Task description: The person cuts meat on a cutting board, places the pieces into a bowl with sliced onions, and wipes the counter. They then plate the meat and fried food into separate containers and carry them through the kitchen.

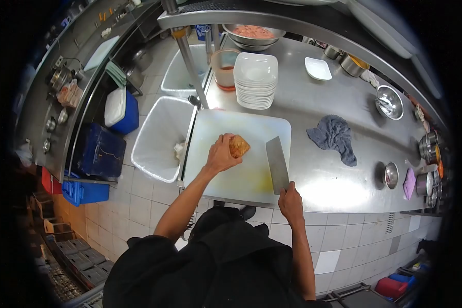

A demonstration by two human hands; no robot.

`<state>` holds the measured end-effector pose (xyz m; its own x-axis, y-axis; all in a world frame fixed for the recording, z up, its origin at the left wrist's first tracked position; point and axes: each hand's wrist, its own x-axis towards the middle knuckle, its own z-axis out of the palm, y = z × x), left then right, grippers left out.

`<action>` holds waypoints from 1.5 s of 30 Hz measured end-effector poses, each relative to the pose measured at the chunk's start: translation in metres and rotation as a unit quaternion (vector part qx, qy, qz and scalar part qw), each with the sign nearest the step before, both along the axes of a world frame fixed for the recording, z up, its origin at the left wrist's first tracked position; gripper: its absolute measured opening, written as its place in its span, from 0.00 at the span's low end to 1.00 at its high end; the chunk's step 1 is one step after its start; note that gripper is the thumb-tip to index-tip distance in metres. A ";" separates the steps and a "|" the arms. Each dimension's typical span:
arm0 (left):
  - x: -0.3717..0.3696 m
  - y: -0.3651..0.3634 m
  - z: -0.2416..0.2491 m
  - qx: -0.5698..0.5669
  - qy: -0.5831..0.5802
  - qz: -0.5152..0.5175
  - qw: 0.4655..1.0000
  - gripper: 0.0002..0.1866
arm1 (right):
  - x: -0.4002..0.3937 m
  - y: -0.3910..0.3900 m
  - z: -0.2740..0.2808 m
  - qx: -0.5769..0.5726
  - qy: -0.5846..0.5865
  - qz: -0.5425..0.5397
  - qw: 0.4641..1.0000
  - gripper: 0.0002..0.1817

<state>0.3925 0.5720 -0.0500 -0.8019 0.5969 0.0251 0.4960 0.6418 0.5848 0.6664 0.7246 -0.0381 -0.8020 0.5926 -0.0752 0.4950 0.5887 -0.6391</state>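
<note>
Partly hiding browned block [239,147], perhaps meat, gripped in curled left hand [223,156]; clenching cleaver [277,165], also part-covered, in right hand [291,204].

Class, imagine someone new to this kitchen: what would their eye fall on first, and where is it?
Probably the broad cleaver, gripped in the right hand over the right side of the white cutting board. Next, the golden-brown piece of food in the left hand above the board's middle. Beyond the board, a tall stack of white dishes also stands out.
</note>
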 end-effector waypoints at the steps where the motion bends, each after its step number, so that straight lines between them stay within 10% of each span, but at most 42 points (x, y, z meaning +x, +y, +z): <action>1: -0.005 -0.012 0.006 -0.002 -0.025 -0.071 0.997 0.46 | -0.002 0.003 0.001 -0.040 -0.027 -0.011 0.999 0.12; 15: -0.004 -0.075 0.015 0.169 -0.181 -0.110 0.963 0.15 | -0.094 -0.070 0.102 -0.030 -0.134 -0.018 0.990 0.14; 17: 0.002 -0.078 0.019 0.081 -0.035 -0.150 0.985 0.12 | -0.105 -0.078 0.111 -0.011 -0.143 -0.007 0.990 0.14; 45: -0.031 -0.077 0.007 0.072 -0.072 -0.154 0.983 0.21 | -0.131 -0.130 0.163 0.043 -0.271 0.143 0.951 0.19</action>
<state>0.3613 0.4953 -0.0429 -0.5854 0.8104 0.0258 0.5586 0.3801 0.7372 0.5354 0.5946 0.1247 -0.7881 0.3794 -0.4848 0.5506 0.7865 -0.2796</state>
